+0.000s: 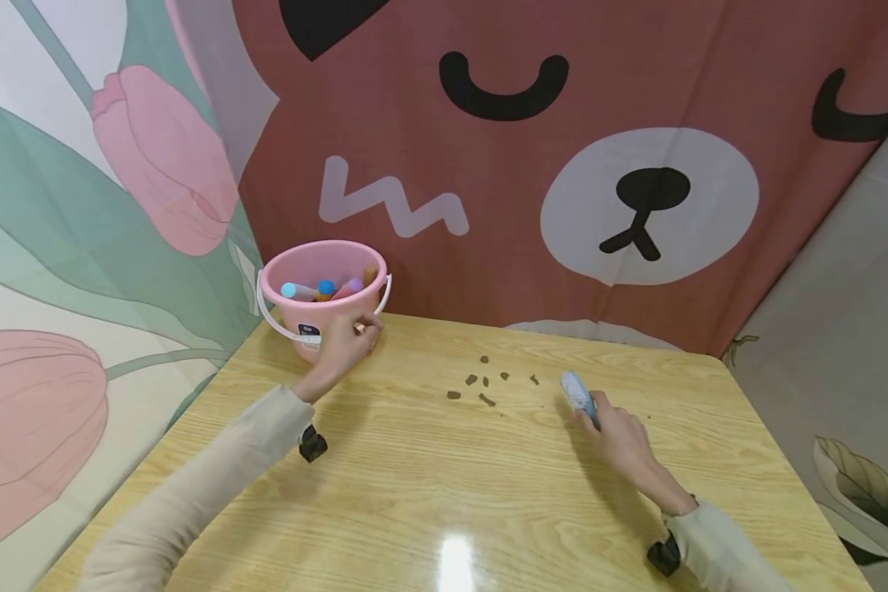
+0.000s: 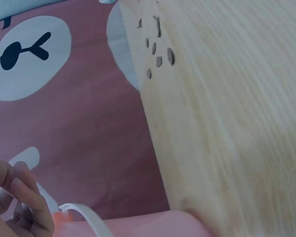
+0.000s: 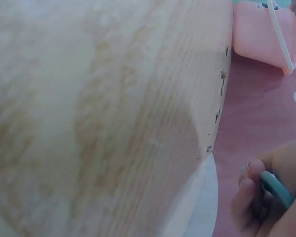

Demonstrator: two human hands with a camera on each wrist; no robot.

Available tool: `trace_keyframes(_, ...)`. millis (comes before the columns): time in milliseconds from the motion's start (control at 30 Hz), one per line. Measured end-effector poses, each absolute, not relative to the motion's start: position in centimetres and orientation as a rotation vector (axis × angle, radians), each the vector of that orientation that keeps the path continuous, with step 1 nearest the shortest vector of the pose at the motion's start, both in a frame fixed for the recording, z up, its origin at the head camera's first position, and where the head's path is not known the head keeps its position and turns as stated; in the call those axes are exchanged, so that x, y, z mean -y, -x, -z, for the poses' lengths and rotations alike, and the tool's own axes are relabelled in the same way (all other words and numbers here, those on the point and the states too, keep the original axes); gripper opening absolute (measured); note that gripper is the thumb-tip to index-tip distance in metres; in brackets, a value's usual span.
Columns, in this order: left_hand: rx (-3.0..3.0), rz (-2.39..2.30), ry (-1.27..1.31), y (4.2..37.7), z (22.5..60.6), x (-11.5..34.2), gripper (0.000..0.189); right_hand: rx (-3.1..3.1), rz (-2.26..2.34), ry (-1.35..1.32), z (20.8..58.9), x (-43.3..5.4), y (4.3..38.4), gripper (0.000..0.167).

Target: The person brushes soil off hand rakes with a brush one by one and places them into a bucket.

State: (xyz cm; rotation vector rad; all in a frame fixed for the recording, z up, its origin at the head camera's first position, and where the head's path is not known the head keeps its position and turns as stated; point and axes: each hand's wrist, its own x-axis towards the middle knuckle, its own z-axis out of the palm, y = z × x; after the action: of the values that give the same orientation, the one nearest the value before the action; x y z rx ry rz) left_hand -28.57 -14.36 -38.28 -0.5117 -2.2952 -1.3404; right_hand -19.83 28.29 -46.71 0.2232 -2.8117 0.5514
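My right hand [image 1: 622,440] grips an oblong light-blue thing [image 1: 579,399] with a whitish, rough-looking face, above the table's right half. In the right wrist view its teal edge [image 3: 276,188] shows between the fingers; its exact kind is unclear. Several small dark-brown bits [image 1: 471,380] lie scattered on the table to its left. My left hand [image 1: 346,341] is in front of a pink bucket [image 1: 326,314], fingers loosely bent, with nothing visible in them. The left wrist view shows those bent fingers [image 2: 32,197] near the bucket's white handle [image 2: 91,217].
Inside the bucket are several things with coloured round ends [image 1: 326,288]. The bucket stands at the back left corner of the wooden table [image 1: 414,477]. A bear-print curtain [image 1: 488,148] hangs behind the table's far edge, with flower-print cloth [image 1: 44,247] at the left.
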Motion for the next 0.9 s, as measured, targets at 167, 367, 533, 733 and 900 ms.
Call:
trace_keyframes(167,2.349,1.392,0.495,28.2,39.1,14.2,0.013,2.787,-0.460,-0.240,46.8,-28.2,19.6,0.049)
trace_keyframes(367,2.390,1.408,0.482,28.2,40.0,14.2,0.012,2.811,-0.474,-0.265,47.1,-28.1,19.4,0.054)
trace_keyframes(533,2.407,1.404,0.495,28.2,40.6,14.1,0.013,2.828,-0.477,-0.249,47.3,-28.2,19.5,0.055)
trace_keyframes(733,2.419,1.435,0.505,27.9,41.1,13.9,0.010,2.771,-0.475,-0.259,47.3,-28.2,19.5,0.051)
trace_keyframes(900,2.400,1.426,0.572,27.8,41.7,14.0,0.011,2.742,-0.471,-0.271,47.5,-28.2,19.7,0.046)
